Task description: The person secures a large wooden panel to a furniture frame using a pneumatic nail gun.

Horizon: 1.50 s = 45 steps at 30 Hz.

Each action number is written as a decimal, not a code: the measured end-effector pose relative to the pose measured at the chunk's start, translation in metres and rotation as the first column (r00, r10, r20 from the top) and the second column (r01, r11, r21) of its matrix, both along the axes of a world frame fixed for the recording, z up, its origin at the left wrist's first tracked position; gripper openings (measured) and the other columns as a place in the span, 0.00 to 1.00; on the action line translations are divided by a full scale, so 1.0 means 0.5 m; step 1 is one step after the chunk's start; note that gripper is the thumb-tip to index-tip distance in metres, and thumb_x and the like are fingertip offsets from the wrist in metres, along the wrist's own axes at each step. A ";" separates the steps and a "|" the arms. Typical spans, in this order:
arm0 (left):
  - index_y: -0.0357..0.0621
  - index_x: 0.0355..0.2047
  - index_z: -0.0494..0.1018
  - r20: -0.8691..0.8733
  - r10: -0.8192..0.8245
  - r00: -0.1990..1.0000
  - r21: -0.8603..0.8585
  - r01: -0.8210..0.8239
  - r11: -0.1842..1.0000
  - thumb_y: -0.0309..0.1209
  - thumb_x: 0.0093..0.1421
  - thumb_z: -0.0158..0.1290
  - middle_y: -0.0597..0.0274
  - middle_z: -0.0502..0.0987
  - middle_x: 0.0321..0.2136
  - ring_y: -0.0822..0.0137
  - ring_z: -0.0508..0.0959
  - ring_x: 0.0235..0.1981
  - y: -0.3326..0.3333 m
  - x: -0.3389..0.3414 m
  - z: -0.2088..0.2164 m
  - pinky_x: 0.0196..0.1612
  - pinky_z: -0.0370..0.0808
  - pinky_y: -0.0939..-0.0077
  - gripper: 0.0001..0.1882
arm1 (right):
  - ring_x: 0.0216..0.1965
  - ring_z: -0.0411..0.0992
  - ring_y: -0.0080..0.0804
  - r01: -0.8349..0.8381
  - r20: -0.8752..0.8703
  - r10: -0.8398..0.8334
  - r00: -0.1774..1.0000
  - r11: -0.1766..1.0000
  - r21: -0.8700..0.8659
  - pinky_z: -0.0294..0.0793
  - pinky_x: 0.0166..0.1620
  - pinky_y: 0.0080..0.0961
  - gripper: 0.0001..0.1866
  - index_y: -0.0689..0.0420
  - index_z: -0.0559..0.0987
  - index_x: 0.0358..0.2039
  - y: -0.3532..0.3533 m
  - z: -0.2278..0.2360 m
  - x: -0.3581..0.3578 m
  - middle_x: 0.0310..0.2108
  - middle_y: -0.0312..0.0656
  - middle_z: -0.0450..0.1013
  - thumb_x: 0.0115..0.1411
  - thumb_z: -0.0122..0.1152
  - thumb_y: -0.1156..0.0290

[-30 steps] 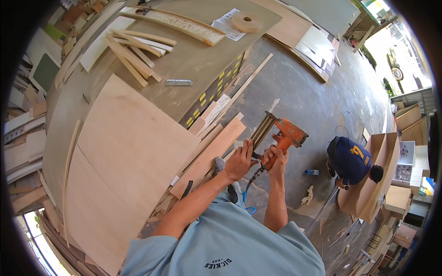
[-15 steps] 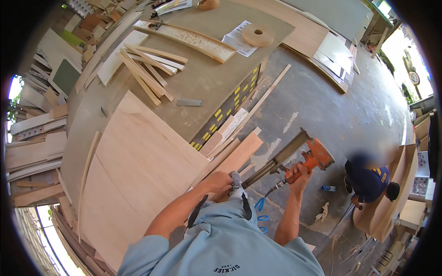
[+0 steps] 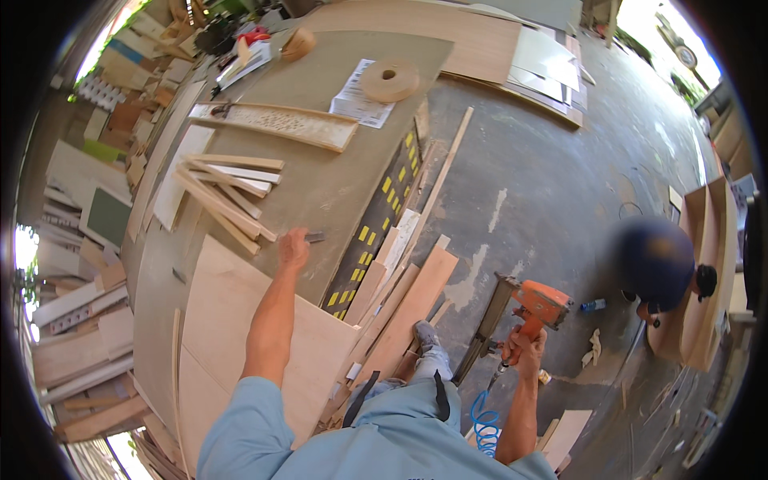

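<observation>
My left hand (image 3: 294, 250) is stretched out over the brown worktable (image 3: 312, 180), its fingers closed on one end of a flat grey nail strip (image 3: 316, 237). The other end of the strip sticks out to the right of the fingers. In my right hand (image 3: 524, 350) is an orange nail gun (image 3: 542, 302), held by its handle over the floor with its long dark magazine slanting down toward my legs. A blue coiled air hose (image 3: 483, 420) hangs from the handle. A large pale plywood sheet (image 3: 264, 336) lies below my left forearm.
Thin wood strips (image 3: 228, 196), a shallow curved wooden tray (image 3: 280, 124) and a roll of edge banding (image 3: 390, 80) lie on the table. Long boards (image 3: 412, 304) lean beside its striped edge. At right, a co-worker (image 3: 656, 264) bends by a curved wooden piece (image 3: 690, 272).
My left hand has left my lap area and reached forward and left to the nail strip. The nail gun stays in my right hand, a little lower. My view has shifted.
</observation>
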<state>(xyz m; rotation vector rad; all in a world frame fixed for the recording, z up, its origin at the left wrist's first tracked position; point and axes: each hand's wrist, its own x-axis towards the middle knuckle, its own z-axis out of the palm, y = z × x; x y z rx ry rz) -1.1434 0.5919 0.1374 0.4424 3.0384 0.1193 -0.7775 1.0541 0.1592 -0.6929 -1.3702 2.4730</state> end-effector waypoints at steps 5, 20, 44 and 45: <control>0.44 0.39 0.77 -0.058 -0.094 0.994 -0.029 0.092 0.995 0.27 0.56 0.54 0.51 0.79 0.38 0.50 0.77 0.42 -0.047 0.002 -0.031 0.48 0.67 0.54 0.10 | 0.11 0.65 0.24 -0.073 0.038 0.073 0.997 0.997 0.002 0.65 0.15 0.24 0.25 0.72 0.70 0.52 -0.006 0.023 -0.008 0.16 0.38 0.66 0.52 0.56 0.81; 0.34 0.42 0.75 0.567 0.077 0.820 0.808 -0.572 0.140 0.26 0.63 0.51 0.61 0.76 0.27 0.73 0.77 0.25 0.278 0.246 0.134 0.27 0.76 0.78 0.10 | 0.12 0.66 0.27 -0.108 -0.043 0.101 0.994 0.970 -0.218 0.67 0.14 0.26 0.17 0.67 0.71 0.48 -0.093 0.058 -0.231 0.18 0.38 0.65 0.56 0.56 0.78; 0.38 0.49 0.71 -0.255 0.319 0.913 0.721 -0.040 0.691 0.21 0.58 0.54 0.58 0.73 0.28 0.66 0.75 0.25 0.334 0.420 0.107 0.28 0.74 0.73 0.17 | 0.14 0.68 0.27 -0.460 -0.011 0.479 0.878 0.836 -0.300 0.69 0.15 0.24 0.20 0.64 0.72 0.50 -0.292 0.087 -0.239 0.19 0.36 0.66 0.55 0.56 0.78; 0.38 0.50 0.71 -0.244 0.327 0.913 0.737 -0.045 0.675 0.21 0.59 0.54 0.58 0.73 0.28 0.66 0.75 0.25 0.329 0.426 0.103 0.28 0.74 0.73 0.18 | 0.14 0.68 0.27 -0.465 -0.003 0.488 0.873 0.830 -0.307 0.69 0.16 0.24 0.20 0.64 0.72 0.50 -0.296 0.086 -0.236 0.19 0.36 0.66 0.55 0.56 0.78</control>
